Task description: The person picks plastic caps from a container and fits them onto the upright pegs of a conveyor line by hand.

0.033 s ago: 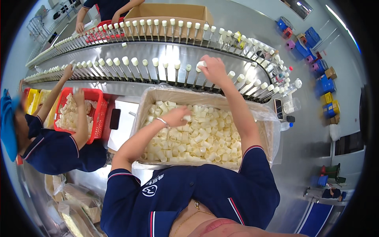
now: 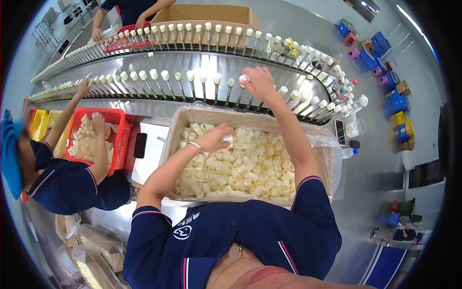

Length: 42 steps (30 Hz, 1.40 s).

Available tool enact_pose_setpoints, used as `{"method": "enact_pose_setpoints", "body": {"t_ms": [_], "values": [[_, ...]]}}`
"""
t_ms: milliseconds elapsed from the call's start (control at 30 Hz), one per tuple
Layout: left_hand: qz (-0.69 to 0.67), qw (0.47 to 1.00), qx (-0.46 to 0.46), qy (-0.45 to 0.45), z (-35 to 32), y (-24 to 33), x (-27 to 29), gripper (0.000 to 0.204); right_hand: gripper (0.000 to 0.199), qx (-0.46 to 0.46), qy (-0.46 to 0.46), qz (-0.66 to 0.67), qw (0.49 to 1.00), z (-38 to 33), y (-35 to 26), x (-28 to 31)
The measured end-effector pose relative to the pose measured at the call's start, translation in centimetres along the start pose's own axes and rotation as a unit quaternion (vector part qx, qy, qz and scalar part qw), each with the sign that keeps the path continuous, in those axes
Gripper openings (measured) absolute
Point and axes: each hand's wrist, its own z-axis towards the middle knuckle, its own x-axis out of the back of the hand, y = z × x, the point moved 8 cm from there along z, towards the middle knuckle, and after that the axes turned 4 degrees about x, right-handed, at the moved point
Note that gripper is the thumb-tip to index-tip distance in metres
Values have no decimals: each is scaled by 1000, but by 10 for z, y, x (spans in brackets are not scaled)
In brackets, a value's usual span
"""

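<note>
My right hand (image 2: pixel 260 85) pinches a white plastic cap (image 2: pixel 244 78) at the top of a metal peg in the near row. Whether the cap is seated on the peg is hidden by my fingers. Over the left part of a plastic-lined cardboard box (image 2: pixel 329 166), my left hand (image 2: pixel 215 138) grips another short white cap (image 2: pixel 228 139). Many loose cream-white caps (image 2: pixel 250 166), short and hollow, fill the box. Upright pegs line the conveyor (image 2: pixel 192 63) in a near and a far row, most of them topped with a white cap (image 2: pixel 190 75).
Left of me, a co-worker in a blue cap (image 2: pixel 10 151) reaches into a red basket (image 2: pixel 122 139) of caps and toward the pegs. A phone (image 2: pixel 140 145) lies beside white paper (image 2: pixel 153 132). Another person stands behind the conveyor, near a large carton (image 2: pixel 207 13).
The near row of pegs has shifted slightly right and the far row slightly left. My left hand has turned a little, showing more of its cap. The co-worker's basket hand has moved slightly.
</note>
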Motion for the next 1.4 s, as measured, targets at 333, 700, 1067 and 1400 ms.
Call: {"method": "enact_pose_setpoints", "body": {"t_ms": [333,700,1067,1400], "values": [[-396,898,136,137,2,-13,60,36,32,-15,-183,-137,974,-1,21,-46],[-70,909,13,410,6,-26,171,40,48,110,-147,53,982,-158,-91,-74],[366,913,128,124,178,-49,103,10,38,10,-286,125,950,-216,-55,-142],[47,955,164,241,251,-48,38,43,36,-12,-179,190,965,-172,-85,-121]]}}
